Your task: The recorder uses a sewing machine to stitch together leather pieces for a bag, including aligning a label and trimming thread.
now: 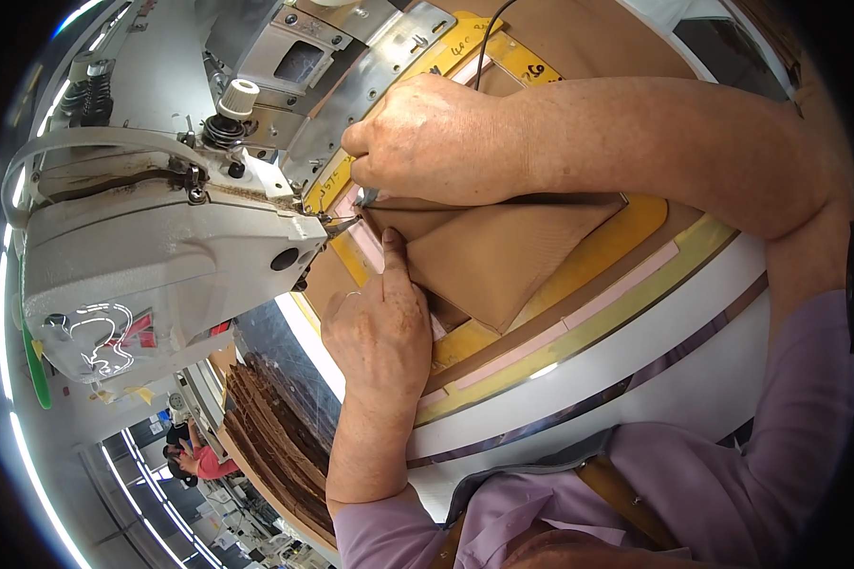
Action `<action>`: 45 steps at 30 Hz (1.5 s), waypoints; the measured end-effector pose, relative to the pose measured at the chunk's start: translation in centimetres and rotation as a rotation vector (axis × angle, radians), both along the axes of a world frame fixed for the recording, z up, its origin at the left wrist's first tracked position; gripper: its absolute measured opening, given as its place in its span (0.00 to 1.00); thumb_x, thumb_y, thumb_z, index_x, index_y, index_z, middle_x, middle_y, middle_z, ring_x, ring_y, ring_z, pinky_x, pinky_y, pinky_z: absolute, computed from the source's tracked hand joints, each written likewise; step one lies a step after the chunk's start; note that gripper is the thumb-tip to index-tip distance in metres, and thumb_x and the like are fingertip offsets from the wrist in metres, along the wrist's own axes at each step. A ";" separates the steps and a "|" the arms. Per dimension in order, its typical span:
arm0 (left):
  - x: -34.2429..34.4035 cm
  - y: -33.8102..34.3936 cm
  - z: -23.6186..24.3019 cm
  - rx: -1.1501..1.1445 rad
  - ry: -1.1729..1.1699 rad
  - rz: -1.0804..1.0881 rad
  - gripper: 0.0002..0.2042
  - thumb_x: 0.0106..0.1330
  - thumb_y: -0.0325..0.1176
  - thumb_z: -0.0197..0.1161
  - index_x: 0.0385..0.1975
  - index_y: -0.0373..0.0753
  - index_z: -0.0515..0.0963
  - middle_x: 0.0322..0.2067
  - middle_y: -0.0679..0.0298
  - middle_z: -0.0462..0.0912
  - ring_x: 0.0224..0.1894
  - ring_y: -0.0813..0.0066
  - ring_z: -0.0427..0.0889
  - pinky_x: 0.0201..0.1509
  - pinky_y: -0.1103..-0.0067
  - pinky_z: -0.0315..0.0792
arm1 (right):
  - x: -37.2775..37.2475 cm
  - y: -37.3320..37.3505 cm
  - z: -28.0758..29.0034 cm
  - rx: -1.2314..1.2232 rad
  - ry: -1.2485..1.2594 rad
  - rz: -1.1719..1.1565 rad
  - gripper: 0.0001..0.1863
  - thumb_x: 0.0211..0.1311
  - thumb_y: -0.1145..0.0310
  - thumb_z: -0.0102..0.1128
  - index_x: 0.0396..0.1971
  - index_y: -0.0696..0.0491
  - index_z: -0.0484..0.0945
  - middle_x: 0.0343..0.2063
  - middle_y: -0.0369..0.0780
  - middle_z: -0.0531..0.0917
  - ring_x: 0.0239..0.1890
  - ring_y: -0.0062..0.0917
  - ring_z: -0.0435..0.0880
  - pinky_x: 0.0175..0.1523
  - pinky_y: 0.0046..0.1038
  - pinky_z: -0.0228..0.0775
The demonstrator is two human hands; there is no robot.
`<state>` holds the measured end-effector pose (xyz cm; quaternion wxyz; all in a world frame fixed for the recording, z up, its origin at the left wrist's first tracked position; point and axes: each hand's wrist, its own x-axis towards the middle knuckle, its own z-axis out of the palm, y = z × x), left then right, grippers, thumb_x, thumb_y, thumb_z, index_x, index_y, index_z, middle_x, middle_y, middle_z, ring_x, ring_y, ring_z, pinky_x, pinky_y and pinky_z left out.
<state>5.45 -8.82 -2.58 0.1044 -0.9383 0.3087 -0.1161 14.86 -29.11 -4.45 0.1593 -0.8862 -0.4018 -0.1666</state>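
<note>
Brown fabric [498,261] lies with a folded, raised flap on a yellow template frame [647,220]. My left hand [378,332] rests at the frame's near left; its index finger is stretched onto the fabric's edge and its other fingers are bent. Above the fabric's far left corner, my right hand [436,137] is closed, fingers curled and pressed together. A small grey metallic bit shows just below it; what the fingers hold is hidden. Both hands are close to the needle end of a white sewing machine head [161,256].
A metal clamp bar [375,76] runs behind the frame. Pink and yellow-green strips [579,318] edge the template's near side. A stack of brown pieces [275,446] lies at lower left. Farther off, a person in a red top [209,463] sits among other machines.
</note>
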 end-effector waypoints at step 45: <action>0.8 0.0 -0.6 -0.090 -0.068 -0.152 0.25 0.54 0.24 0.67 0.56 0.39 0.84 0.13 0.68 0.69 0.15 0.69 0.68 0.25 0.74 0.64 | 0.6 0.2 -0.9 0.037 -0.051 -0.001 0.06 0.49 0.71 0.66 0.29 0.53 0.86 0.31 0.41 0.88 0.38 0.37 0.90 0.36 0.39 0.83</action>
